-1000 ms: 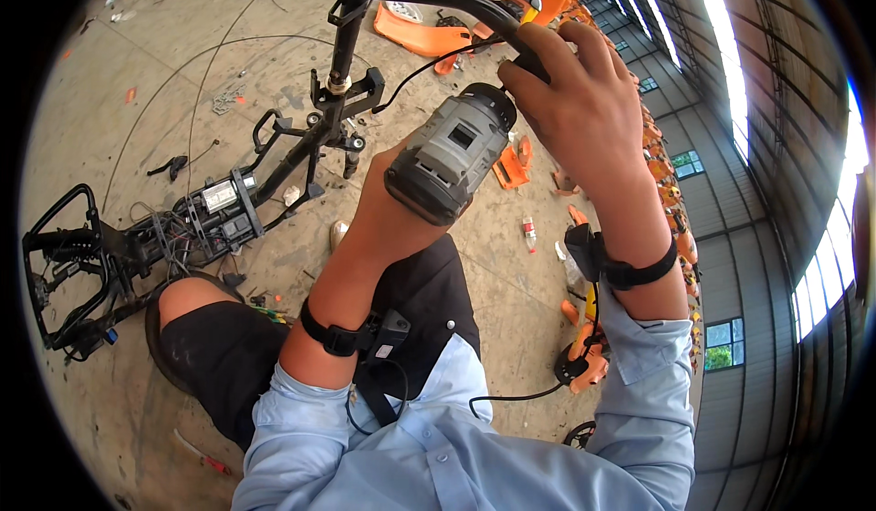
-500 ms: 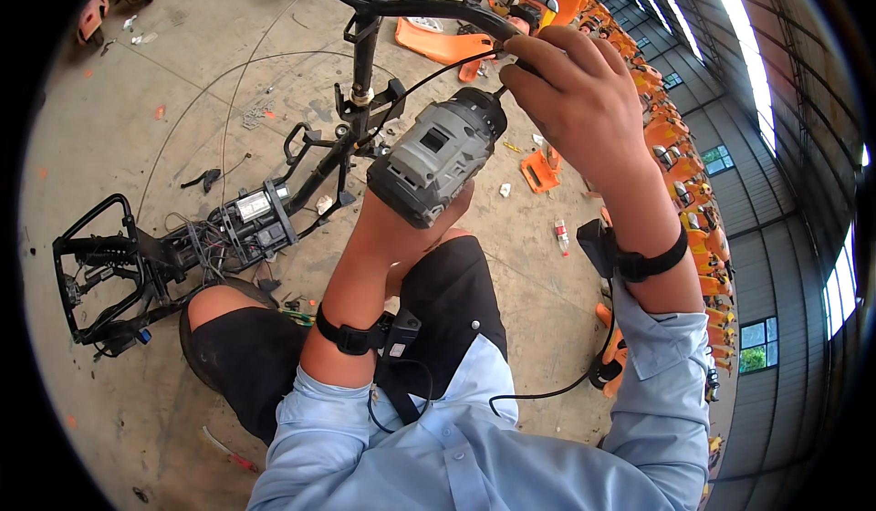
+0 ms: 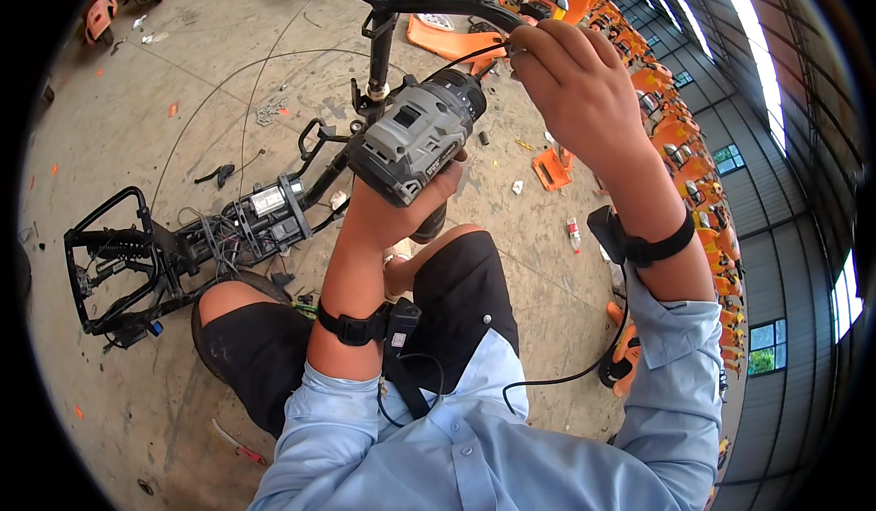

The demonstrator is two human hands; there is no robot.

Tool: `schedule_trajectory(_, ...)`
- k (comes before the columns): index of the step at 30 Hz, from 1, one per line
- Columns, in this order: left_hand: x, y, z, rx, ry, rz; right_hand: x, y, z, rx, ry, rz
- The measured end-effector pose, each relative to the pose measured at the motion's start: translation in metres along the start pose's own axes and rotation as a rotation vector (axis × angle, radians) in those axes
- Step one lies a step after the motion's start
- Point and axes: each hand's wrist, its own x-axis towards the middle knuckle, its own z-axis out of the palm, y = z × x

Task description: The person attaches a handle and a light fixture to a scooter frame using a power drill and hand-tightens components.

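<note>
My left hand is wrapped round the handle of a grey and black cordless drill, mostly beneath its body. The drill tilts up and to the right, its chuck pointing toward my right hand. That hand has its fingers bent round the right end of a black handlebar; the fingertips and what lies under them are partly hidden. A thin black cable runs to these fingers. The handlebar belongs to a stripped scooter frame, which stretches away to the lower left.
Wiring and a silver box sit on the frame. Orange body panels, an orange bracket, a plastic bottle and red-handled pliers lie on the concrete floor. Rows of orange scooters line the right wall.
The drill has moved slightly left and up, its chuck farther from my right hand. My right hand stays at the handlebar end. The whole view has shifted a little.
</note>
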Motion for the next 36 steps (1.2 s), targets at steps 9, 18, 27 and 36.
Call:
schedule_trajectory(9, 0.001, 0.002, -0.006, 0.003, -0.070, -0.039, -0.005, -0.009, -0.010, 0.234, -0.094, 0.438)
schedule_trajectory(18, 0.001, -0.005, -0.002, 0.059, -0.127, 0.023, 0.001, 0.005, -0.029, 0.390, -0.446, 0.645)
schedule_trajectory(27, -0.001, -0.003, -0.005, 0.033, -0.153, 0.005, -0.027, 0.012, -0.061, 0.472, -0.550, 0.706)
schedule_trajectory(36, 0.003, -0.008, -0.004, -0.027, -0.148, -0.055, -0.080, 0.018, -0.101, 0.644, -0.523, 0.854)
